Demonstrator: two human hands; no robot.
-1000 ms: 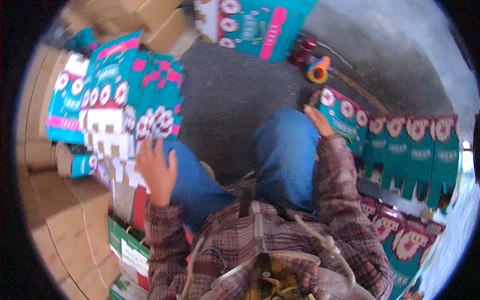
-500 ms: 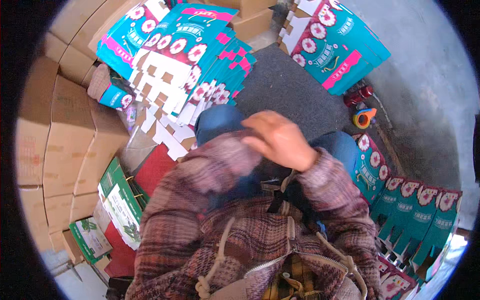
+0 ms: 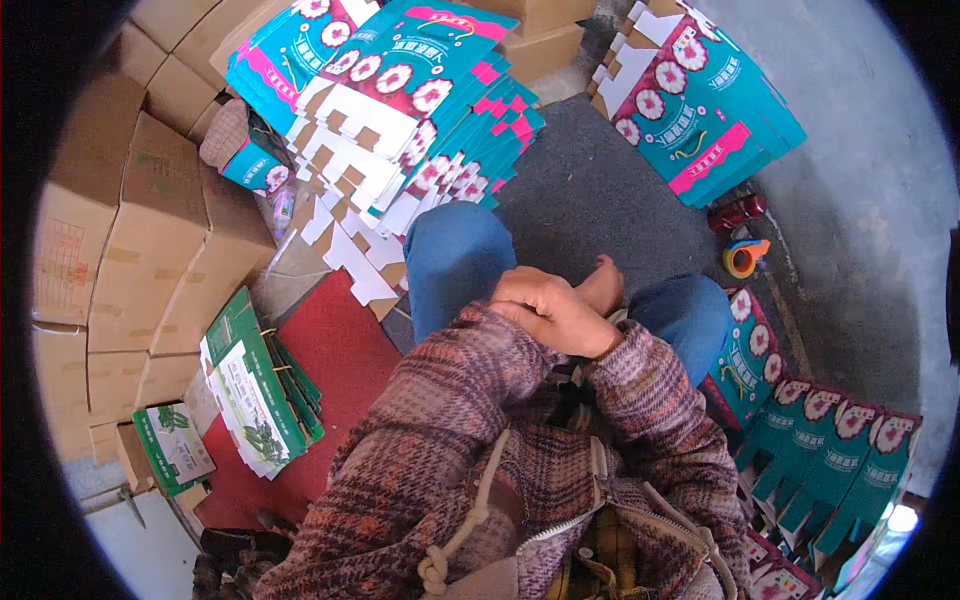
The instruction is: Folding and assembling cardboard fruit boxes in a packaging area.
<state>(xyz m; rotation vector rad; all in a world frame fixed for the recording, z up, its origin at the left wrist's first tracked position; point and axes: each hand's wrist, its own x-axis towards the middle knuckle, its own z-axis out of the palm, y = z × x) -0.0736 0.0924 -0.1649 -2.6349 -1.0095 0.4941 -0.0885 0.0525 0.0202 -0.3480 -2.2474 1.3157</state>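
My right hand (image 3: 552, 312) is closed over the cuff of my left jacket sleeve (image 3: 500, 352), its fingers bent round the plaid cloth at the wrist. Beyond it, part of my left hand (image 3: 604, 288) shows; most of it is hidden behind the right one, so I cannot make out how its fingers are held. Both hands are between my knees, above my lap. In front of the left knee (image 3: 458, 265) lies a fanned stack of flat teal cartons (image 3: 400, 70) with white flaps and pink bands.
More teal cartons (image 3: 700, 120) lean at the far right, near an orange-and-yellow tape dispenser (image 3: 741, 259) and a dark red object (image 3: 737, 213). Folded teal boxes (image 3: 835, 460) line the right. Brown cartons (image 3: 150, 250) are piled left; green cartons (image 3: 255, 395) rest on a red mat (image 3: 345, 335).
My right hand has settled on the left cuff and is less blurred. Part of my left hand has come into sight behind it. The view has shifted slightly, moving the far surroundings rightward.
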